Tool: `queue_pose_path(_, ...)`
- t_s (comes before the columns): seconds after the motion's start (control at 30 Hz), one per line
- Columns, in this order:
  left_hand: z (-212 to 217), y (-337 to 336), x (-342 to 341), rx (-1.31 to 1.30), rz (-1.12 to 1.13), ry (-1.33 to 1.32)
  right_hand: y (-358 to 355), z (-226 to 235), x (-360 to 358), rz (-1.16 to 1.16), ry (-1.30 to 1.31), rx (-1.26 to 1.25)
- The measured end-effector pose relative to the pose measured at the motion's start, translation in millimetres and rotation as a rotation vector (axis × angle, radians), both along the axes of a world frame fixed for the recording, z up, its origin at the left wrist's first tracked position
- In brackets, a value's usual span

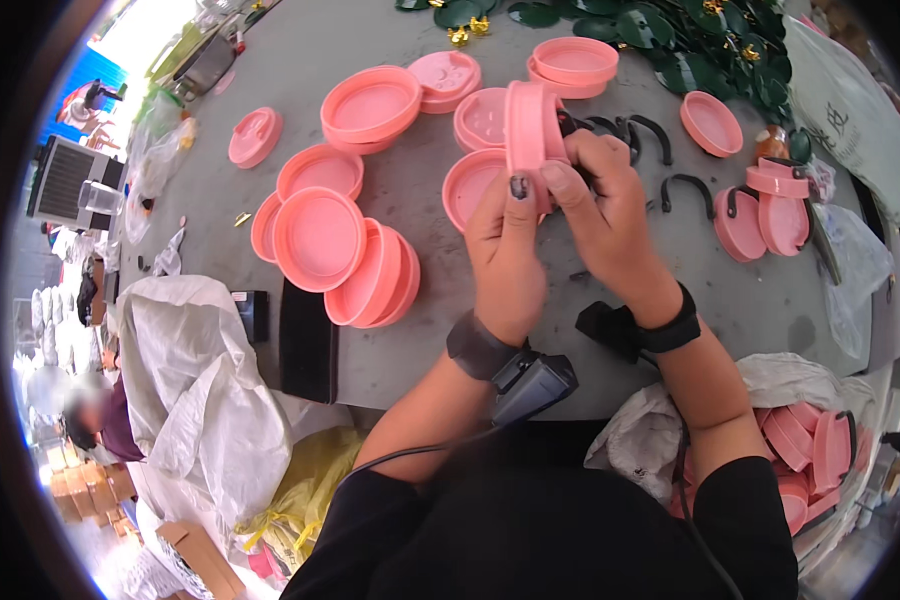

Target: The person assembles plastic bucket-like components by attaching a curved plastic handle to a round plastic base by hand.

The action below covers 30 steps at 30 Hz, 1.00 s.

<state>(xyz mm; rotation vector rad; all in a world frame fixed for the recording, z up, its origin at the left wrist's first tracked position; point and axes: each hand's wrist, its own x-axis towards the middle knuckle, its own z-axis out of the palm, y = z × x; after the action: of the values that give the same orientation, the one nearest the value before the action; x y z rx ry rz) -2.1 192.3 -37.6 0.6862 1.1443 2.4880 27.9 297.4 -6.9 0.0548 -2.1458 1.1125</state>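
Observation:
Above the table, my left hand point(508, 250) and my right hand point(610, 215) grip a round pink plastic dish point(526, 125), held upright on its edge. My left thumb presses the near side of its rim; my right thumb and fingers close on its right side. A small dark part shows by my right fingers, too covered to make out. Behind and beside the held dish lie other pink dishes point(470, 190). Black curved strips point(652, 138) lie just right of my right hand, with another black curved strip point(692, 186) nearer.
Stacked pink dishes point(320, 240) stand at left; pink pieces with black strips point(770, 215) lie at right. Dark green leaves point(660, 30) cover the far edge. An open sack of pink parts point(810, 445) sits lower right, a white sack point(200, 380) lower left. A person point(100, 415) is at far left.

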Motion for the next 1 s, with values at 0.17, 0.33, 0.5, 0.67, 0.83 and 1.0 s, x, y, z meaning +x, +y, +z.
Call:
queue_pose_path(0.17, 3.9, 4.0, 6.2, -0.029, 0.072, 0.004, -5.2, 0.3, 1.6, -0.001, 0.012, -0.122)
queue_pose_path(0.33, 4.0, 0.9, 9.4, -0.086, 0.059, 0.091, -5.9, 6.3, 3.9, 0.022, -0.020, -0.260)
queue_pose_path(0.5, 9.3, 1.8, 7.3, -0.110, 0.093, 0.095, -3.7, 5.1, 1.5, 0.083, -0.058, -0.382)
queue_pose_path(0.67, 5.0, 0.6, -5.0, -0.058, 0.071, -0.131, 13.0, 9.7, -0.6, 0.095, 0.054, 0.288)
queue_pose_path(0.83, 11.7, 2.9, -4.2, 0.017, 0.107, -0.360, 13.6, 2.5, -10.0, -0.168, 0.087, 0.063)
queue_pose_path(1.0, 20.0, 0.5, 5.8, -0.042, 0.100, -0.299, 50.7, 17.0, 2.6, 0.039, -0.549, -0.171)
